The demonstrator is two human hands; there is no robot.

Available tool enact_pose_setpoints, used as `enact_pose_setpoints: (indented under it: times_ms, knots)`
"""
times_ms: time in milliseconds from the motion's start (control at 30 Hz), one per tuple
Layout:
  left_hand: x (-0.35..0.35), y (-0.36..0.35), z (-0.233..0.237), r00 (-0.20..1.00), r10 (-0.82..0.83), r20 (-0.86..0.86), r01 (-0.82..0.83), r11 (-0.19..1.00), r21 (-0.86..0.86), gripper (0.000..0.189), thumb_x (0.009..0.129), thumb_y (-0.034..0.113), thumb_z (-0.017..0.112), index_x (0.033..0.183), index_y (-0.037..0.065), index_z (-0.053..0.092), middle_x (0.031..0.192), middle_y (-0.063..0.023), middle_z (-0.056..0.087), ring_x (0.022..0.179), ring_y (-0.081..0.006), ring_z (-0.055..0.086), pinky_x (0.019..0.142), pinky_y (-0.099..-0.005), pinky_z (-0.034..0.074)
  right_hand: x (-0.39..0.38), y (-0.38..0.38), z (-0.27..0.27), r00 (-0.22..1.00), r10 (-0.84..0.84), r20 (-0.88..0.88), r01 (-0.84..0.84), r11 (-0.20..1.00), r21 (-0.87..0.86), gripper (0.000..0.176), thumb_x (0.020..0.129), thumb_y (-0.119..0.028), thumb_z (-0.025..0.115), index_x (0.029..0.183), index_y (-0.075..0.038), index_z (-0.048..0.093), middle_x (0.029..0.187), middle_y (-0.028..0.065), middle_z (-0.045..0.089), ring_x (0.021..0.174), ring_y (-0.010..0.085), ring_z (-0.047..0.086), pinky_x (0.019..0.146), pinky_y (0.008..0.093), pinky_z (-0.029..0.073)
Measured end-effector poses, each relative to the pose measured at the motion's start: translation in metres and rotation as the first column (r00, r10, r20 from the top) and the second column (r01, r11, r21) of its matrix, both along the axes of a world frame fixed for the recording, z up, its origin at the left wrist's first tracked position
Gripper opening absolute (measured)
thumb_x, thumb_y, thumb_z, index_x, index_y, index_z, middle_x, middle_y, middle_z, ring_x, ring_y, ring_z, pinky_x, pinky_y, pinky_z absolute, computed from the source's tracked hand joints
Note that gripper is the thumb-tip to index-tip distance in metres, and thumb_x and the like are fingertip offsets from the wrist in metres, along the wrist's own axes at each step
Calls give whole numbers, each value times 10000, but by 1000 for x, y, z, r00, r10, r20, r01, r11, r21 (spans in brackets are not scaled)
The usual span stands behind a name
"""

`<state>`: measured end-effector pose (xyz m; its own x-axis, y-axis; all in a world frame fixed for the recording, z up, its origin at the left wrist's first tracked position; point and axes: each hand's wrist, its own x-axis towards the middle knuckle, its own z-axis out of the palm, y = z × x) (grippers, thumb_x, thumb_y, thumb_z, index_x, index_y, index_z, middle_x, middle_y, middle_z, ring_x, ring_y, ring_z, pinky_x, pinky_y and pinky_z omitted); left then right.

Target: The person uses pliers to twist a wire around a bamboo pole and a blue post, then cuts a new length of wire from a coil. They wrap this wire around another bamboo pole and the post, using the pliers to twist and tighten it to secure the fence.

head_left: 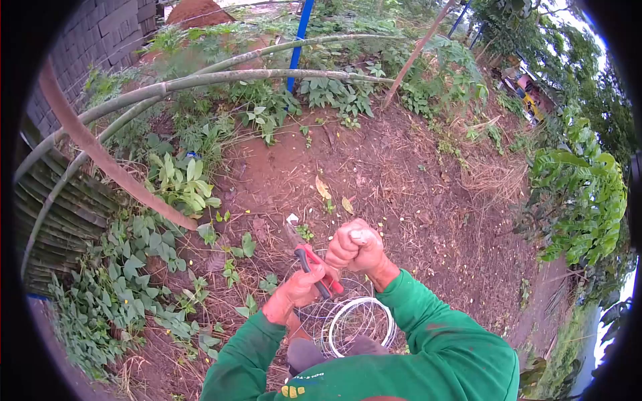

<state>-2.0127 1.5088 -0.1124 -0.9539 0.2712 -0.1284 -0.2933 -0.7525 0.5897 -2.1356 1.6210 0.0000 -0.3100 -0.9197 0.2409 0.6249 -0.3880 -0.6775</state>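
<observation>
- Left hand (297, 291) — fingers wrapped round the pliers (305, 259).
- Right hand (354, 247) — fingers curled shut; contents, cannot tell.
- White coil (333, 327) near both hands.

Pliers (309, 254) showing red + blk grips. Coil (364, 301) showing plain wht; thin wires (307, 314) looking silvery gry. Shirt (428, 334) reading solid grn w/ dk smudges, chest print (292, 391) showing yel, lettering (309, 378) wht. Trouser knees (305, 354) looking gry. Soil (281, 160) showing reddish brn, streaked w/ tan straw; fallen leaves (322, 187) going yel-tan. Bkgd: post (299, 43) showing bright blu, arched poles (200, 80) dull grn, thick pole (107, 160) brn, wall (100, 33) gry w/ block-grid pattern, mound (197, 13) orange-brn, foliage (582, 194) mixing lt + dk grn.
</observation>
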Motion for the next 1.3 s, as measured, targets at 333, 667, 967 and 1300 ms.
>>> enact_pose_setpoints:
  times_ms: [333, 667, 967, 1300]
  knots:
    - [-96, -40, 63, 988, -155, -20, 131, 893, -430, 279, 862, 215, 652, 1060, 19, 641, 926, -11, 579, 837, -96, 523, 738, -304, 444, -87, -14, 19, 986, 55, 160, -29, 986, -161, 440, 931, -292, 495, 581, -91, 320, 495, -24, 274, 425, 97, 230, 397, 286, 206]
    - [-285, 24, 65, 991, -130, -28, 77, 735, -673, 353, 825, 330, 727, 960, 16, 635, 833, -20, 590, 782, -123, 555, 699, -300, 468, -315, 28, -11, 911, 328, 251, -238, 914, -330, 429, 950, -311, 483, 601, -117, 324, 514, -40, 292, 430, 76, 220, 380, 254, 191]
    - [-467, 111, 67, 940, -277, 200, 342, 737, -583, 457, 861, 420, 683, 1118, 44, 641, 944, -14, 575, 815, -97, 538, 665, -272, 449, -559, 165, 8, 923, 198, 331, 3, 855, -519, 409, 995, -339, 392, 648, -138, 312, 514, -55, 250, 404, 79, 211, 369, 253, 192]
    - [-484, 40, 38, 963, 126, 236, 147, 490, -859, 427, 857, 303, 694, 1197, 62, 606, 857, 10, 559, 778, -95, 526, 684, -283, 461, -716, 240, 42, 911, -252, 326, 364, 863, -350, 393, 989, -327, 401, 653, -134, 333, 517, -40, 279, 417, 95, 271, 362, 258, 256]
